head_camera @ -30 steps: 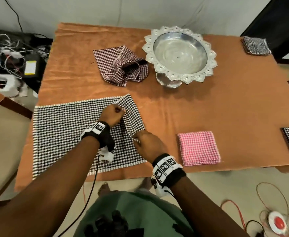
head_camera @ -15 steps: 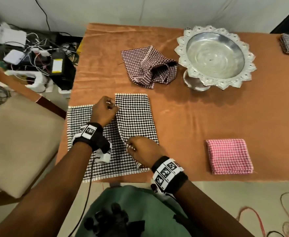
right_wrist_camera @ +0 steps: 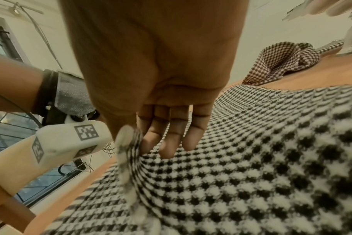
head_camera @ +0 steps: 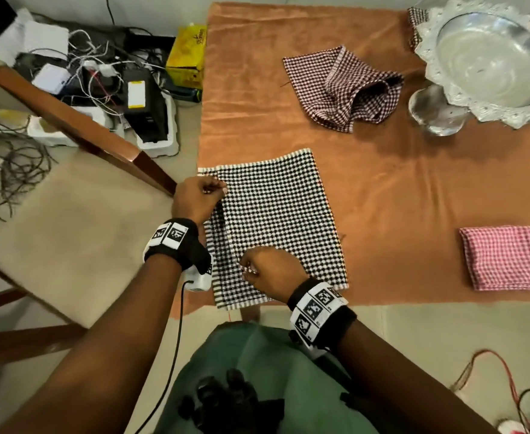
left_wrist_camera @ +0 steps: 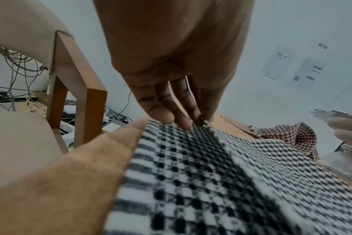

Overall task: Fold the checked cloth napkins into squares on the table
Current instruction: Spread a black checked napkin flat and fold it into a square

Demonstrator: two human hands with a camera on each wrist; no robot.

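A black-and-white checked napkin (head_camera: 276, 220) lies doubled over at the table's front left corner, its upper layer reaching almost to the left edge. My left hand (head_camera: 218, 187) pinches the far corner of that upper layer (left_wrist_camera: 203, 123). My right hand (head_camera: 248, 269) pinches the near corner, where the cloth (right_wrist_camera: 131, 143) bunches up between thumb and fingers. A crumpled maroon checked napkin (head_camera: 348, 87) lies farther back. A pink checked napkin (head_camera: 505, 258), folded into a square, sits at the front right.
An ornate silver pedestal bowl (head_camera: 489, 61) stands at the back right on the orange tablecloth (head_camera: 398, 189). A beige cushioned wooden chair (head_camera: 78, 233) stands close to the table's left side. Cables and boxes (head_camera: 107, 79) clutter the floor beyond it.
Both hands have carried the napkin's right edge leftward over the lower half, so the upper layer now nearly covers it. The head view has swung left and closer.
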